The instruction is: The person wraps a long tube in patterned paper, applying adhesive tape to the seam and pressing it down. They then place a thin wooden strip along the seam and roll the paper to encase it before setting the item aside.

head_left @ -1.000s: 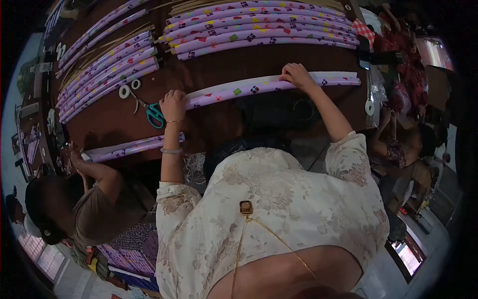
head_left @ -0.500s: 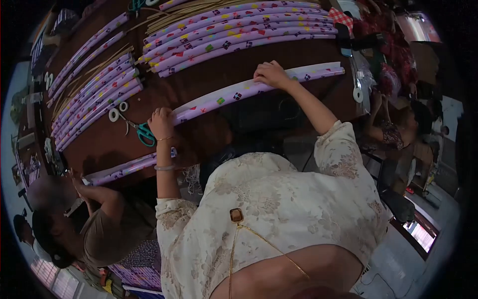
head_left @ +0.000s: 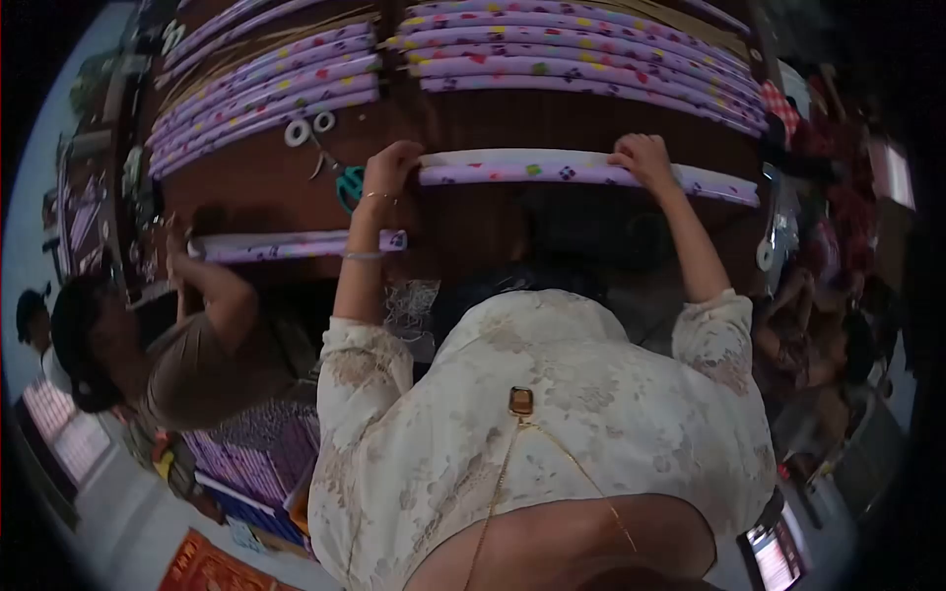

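A lilac roll of patterned wrapping paper (head_left: 522,169) lies along the near side of the table, with a white strip showing on its far edge. At its left end, my left hand (head_left: 391,165) is closed, fingers curled at the paper's edge. My right hand (head_left: 642,160) grips the far edge right of the middle, fingers bent onto the white strip. Scissors with teal handles (head_left: 350,187) rest just left of my left hand. Two white tape rolls (head_left: 298,132) sit beyond the scissors.
Several finished-looking lilac rolls (head_left: 581,61) lie in rows at the back, with another stack (head_left: 276,94) to the left. A co-worker (head_left: 197,325) sits at left, hands by another lilac roll (head_left: 296,244). More people are at the right.
The view has swung, so the table's contents appear shifted right and more level. My right hand sits somewhat nearer the roll's right end. My left hand stays at the left end.
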